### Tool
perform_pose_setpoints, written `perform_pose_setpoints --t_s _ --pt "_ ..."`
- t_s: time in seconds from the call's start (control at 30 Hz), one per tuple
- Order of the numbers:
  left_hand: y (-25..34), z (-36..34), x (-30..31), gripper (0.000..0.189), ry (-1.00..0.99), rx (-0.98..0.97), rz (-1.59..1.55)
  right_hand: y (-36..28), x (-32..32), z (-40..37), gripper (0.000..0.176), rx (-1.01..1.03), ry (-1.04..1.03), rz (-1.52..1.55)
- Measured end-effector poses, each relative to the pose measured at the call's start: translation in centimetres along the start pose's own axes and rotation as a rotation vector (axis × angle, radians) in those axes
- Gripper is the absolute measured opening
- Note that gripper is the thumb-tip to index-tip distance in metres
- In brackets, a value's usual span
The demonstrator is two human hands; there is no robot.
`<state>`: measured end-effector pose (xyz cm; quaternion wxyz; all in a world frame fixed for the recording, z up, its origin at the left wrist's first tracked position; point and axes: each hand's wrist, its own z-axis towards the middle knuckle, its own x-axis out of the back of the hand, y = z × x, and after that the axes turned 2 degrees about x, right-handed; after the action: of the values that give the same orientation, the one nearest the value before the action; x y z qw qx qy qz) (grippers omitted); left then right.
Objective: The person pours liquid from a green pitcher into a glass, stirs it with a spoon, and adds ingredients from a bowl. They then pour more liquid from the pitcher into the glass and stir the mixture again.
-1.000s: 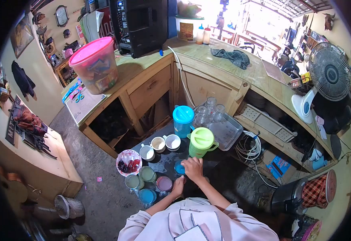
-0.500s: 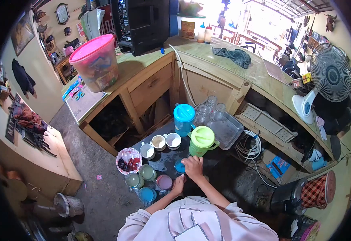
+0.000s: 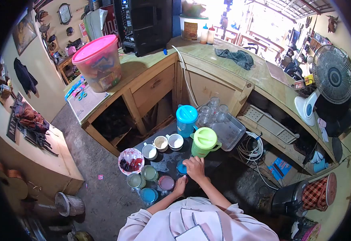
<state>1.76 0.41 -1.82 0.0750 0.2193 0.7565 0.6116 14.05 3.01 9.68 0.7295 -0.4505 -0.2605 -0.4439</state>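
Observation:
My right hand (image 3: 194,166) is closed at the right side of a small glass with blue contents (image 3: 181,168); what its fingers grip is too small to make out. Just below that glass is my left hand (image 3: 180,186), its thumb raised and its other fingers mostly hidden. Beside it on the left is a glass of pinkish liquid (image 3: 166,182). Further left are a blue drink (image 3: 149,195) and two pale greenish ones (image 3: 149,172). A green lidded pitcher (image 3: 205,140) and a blue lidded pitcher (image 3: 186,118) are beyond my hands.
Three white cups (image 3: 160,143) stand behind a bowl with dark red contents (image 3: 131,162). A metal tray (image 3: 232,132) and upturned glasses (image 3: 213,110) are at the back right. A wooden counter (image 3: 151,68) surrounds the dark table.
The whole view has shifted slightly, so objects appear a little lower and to the right. Both hands keep nearly the same pose by the small blue glass.

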Motion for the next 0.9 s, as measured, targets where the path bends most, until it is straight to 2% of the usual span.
perform_pose_setpoints --t_s 0.03,0.13,0.23,0.33,0.43,0.53,0.63,0.73,0.83,0.9 --pt "-0.7 0.3 -0.1 0.049 -0.001 -0.003 0.002 -0.1 0.0 0.0 0.006 -0.012 0.026 -0.019" --pt "-1.6 0.5 -0.3 0.049 -0.001 -0.038 -0.005 0.4 -0.6 -0.3 0.007 0.024 -0.073 0.137" --pt "-1.0 0.3 -0.1 0.049 -0.008 -0.039 0.008 0.3 -0.1 -0.3 0.006 -0.029 0.004 0.016" --pt "-1.0 0.3 0.0 0.049 -0.014 -0.017 0.057 0.6 -0.7 -0.2 0.007 -0.011 0.036 0.207" --pt "0.1 -0.1 0.2 0.049 -0.004 -0.023 0.074 0.6 0.2 0.0 0.007 -0.037 -0.040 -0.037" --pt "0.5 -0.1 0.4 0.048 -0.014 0.000 0.087 0.9 -0.4 -0.2 0.008 -0.064 0.066 0.104" --pt "0.2 0.0 0.2 0.048 -0.021 0.005 0.066 1.1 -0.3 -0.5 0.008 -0.017 -0.023 0.031" --pt "-0.8 0.3 0.1 0.048 -0.018 0.009 0.049 0.7 -0.1 -0.4 0.008 -0.087 0.069 -0.041" --pt "-0.6 0.1 0.2 0.048 -0.031 0.002 0.058 0.8 -0.6 -0.5 0.008 -0.036 0.032 0.131" --pt "-0.3 0.0 0.2 0.048 -0.028 -0.004 0.049 0.7 -0.2 -0.5 0.008 -0.063 0.045 -0.002"
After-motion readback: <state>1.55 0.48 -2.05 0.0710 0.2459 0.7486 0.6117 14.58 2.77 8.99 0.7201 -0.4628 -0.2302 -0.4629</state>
